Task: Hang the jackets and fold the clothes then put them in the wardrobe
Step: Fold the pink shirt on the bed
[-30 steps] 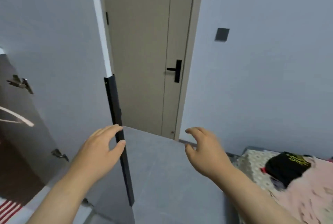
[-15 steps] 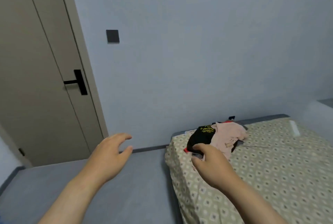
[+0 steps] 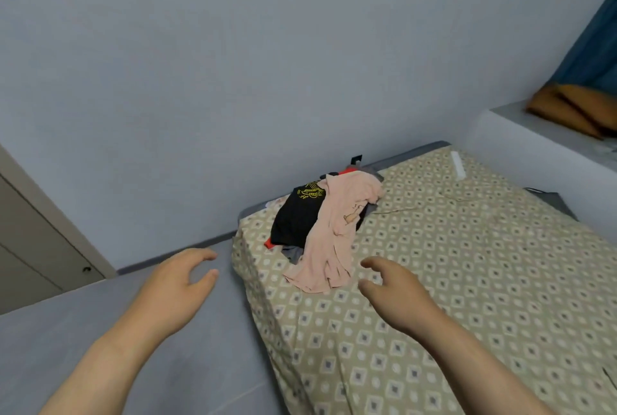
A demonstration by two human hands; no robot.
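L hand [image 3: 173,284] hovers over the floor [image 3: 83,331], just beside the bed [image 3: 467,297] corner. Its fingers are loosely curved, thumb apart, holding nothing. R hand [image 3: 397,294] hovers over the bed, fingers spread & slightly bent, nothing in it, near the clothes [image 3: 320,231]. Clothes sit in a heap near the bed's far-left corner, by the wall [image 3: 267,64]: black tee [image 3: 295,217] w/ yellow print on the left, pink top [image 3: 334,247] draped over the right & front, bits of red & grey fabric under them. Pink top's hem lies nearest the R hand, not touching. Door [image 3: 30,247] at far left. Ledge [image 3: 521,134] at right w/ orange cushion [image 3: 574,111], blue curtain [image 3: 594,40] above it.
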